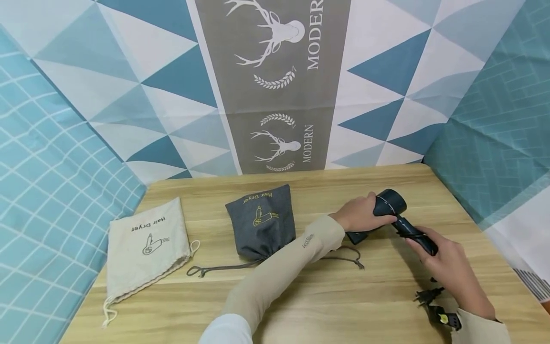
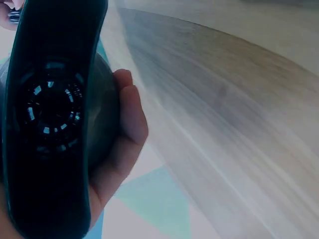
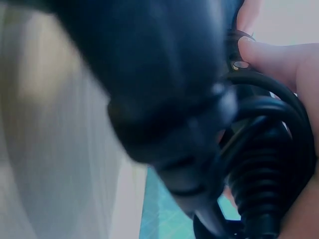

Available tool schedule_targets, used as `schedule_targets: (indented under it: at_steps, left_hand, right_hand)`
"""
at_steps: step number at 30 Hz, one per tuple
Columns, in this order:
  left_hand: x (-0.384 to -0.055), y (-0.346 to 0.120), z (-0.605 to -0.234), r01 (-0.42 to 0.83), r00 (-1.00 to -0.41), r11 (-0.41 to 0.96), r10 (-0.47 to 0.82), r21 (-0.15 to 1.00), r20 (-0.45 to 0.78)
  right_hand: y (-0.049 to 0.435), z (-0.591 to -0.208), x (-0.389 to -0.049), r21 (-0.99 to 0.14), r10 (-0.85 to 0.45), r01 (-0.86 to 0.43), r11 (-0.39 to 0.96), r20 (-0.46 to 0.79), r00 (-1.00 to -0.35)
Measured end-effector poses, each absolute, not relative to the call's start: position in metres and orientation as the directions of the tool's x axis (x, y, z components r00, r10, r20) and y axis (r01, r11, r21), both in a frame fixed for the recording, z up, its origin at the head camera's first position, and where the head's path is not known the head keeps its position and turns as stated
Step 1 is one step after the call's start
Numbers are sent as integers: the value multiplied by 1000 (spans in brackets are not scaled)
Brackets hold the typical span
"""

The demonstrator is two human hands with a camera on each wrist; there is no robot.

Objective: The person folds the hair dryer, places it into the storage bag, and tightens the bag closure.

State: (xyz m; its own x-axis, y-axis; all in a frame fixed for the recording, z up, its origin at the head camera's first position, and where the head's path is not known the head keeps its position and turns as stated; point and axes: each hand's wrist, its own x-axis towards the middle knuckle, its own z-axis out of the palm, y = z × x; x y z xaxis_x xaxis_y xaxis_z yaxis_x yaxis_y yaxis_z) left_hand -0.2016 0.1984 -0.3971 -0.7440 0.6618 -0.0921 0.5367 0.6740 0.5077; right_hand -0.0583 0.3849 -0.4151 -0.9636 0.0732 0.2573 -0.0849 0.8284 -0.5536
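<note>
A dark hair dryer point(image 1: 391, 203) is held in both hands at the right of the table. My left hand point(image 1: 358, 214) grips its barrel from the left side. In the left wrist view the dryer's wide, flat nozzle point(image 2: 50, 189) faces the camera, and fingers curl round the barrel behind it. My right hand point(image 1: 449, 265) grips the handle point(image 1: 412, 231). Black cord point(image 3: 264, 107) loops beside the handle and the ribbed cord sleeve point(image 3: 256, 184) in the right wrist view. The plug point(image 1: 427, 296) hangs below the right hand.
A dark grey drawstring bag point(image 1: 262, 222) printed "Hair Dryer" lies at the table's middle, its cords spread sideways. A cream drawstring bag point(image 1: 146, 246) with the same print lies at the left. Patterned cloth point(image 1: 172, 95) stands behind the wooden table point(image 1: 343, 306).
</note>
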Motion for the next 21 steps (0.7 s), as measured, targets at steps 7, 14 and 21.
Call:
schedule_targets:
  at_steps: [7,14,21]
  left_hand:
    - [-192,170,-386,540,-747,674,660,503,-82]
    - [-179,145,-372,523,-766,690,638,501,-78]
    - [-166,119,-369,498,-790,705,609,505,-72]
  right_hand:
    - [366,-409,-57,-550,32,-115,828,250,-968]
    - [349,-403,-57,-545,-10,-170,821,285,-958]
    - [330,-404,-53,-542,-71,-256,800,339,-938]
